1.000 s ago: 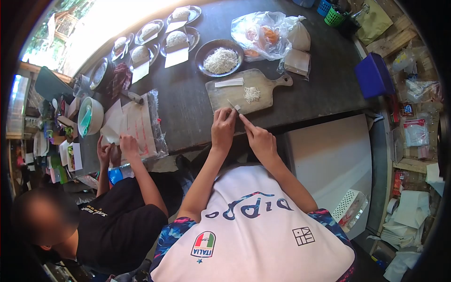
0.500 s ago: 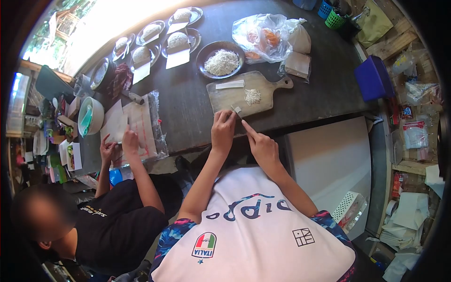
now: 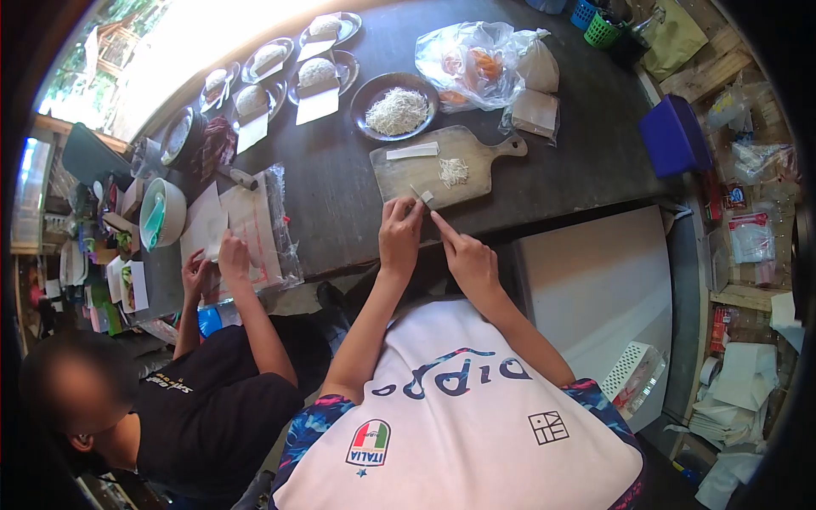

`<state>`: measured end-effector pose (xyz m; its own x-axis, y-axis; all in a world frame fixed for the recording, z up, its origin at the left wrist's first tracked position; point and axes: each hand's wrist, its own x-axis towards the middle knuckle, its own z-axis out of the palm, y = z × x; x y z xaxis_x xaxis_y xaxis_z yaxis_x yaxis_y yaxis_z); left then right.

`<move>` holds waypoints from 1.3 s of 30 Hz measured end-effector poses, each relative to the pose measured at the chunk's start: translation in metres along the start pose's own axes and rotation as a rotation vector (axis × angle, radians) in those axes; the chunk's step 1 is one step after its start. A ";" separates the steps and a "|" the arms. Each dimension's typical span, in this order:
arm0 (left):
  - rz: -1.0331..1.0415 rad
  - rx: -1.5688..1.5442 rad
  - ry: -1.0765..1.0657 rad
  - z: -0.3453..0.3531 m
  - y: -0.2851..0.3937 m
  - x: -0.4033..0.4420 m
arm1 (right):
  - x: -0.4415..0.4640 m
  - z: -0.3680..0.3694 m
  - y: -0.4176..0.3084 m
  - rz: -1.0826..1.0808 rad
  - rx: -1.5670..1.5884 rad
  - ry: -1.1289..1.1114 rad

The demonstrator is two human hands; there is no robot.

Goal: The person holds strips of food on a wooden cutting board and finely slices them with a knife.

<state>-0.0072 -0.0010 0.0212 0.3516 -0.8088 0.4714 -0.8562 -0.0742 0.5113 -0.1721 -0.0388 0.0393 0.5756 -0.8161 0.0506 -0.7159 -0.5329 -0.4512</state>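
On the wooden cutting board [image 3: 480,155] my left hand [image 3: 398,234] is closed with its fingertips on a small white block [image 3: 427,196] at the board's near edge. My right hand [image 3: 472,268] grips a small knife, its index finger stretched along the tool; only a bit of the dark blade [image 3: 431,206] shows beside the block and the handle is hidden. A pile of thin white shreds [image 3: 454,172] lies farther in on the board. Behind it is a flat white strip [image 3: 412,150].
A dark bowl of white shreds [image 3: 396,112] stands behind the board, beside a plastic bag with orange contents [image 3: 484,64]. Several plates with rounded lumps and paper sit at the back left. On the left, a co-worker's hands [image 3: 217,259] handle paper [image 3: 204,225]. A purple bin [image 3: 674,138] is right.
The whole view has shifted slightly. My hands stay at the block with almost the same grip. The co-worker's fingers have moved a little on the paper.
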 end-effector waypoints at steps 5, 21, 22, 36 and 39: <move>0.011 -0.012 0.009 0.003 -0.006 -0.002 | -0.002 -0.006 -0.004 0.001 0.012 -0.002; -0.012 -0.054 0.017 0.001 -0.004 -0.002 | -0.001 0.001 -0.006 0.005 -0.013 0.010; -0.009 -0.053 0.017 0.000 -0.003 -0.002 | 0.000 0.002 -0.004 -0.005 -0.002 0.009; -0.002 -0.094 0.016 -0.003 -0.008 0.003 | 0.005 -0.003 -0.007 -0.008 -0.011 -0.010; -0.022 -0.119 0.017 0.001 -0.008 -0.001 | -0.010 -0.015 -0.010 0.036 -0.083 -0.105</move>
<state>-0.0011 -0.0006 0.0158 0.3770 -0.7975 0.4709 -0.7976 -0.0212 0.6028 -0.1765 -0.0290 0.0563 0.5845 -0.8092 -0.0598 -0.7642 -0.5243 -0.3758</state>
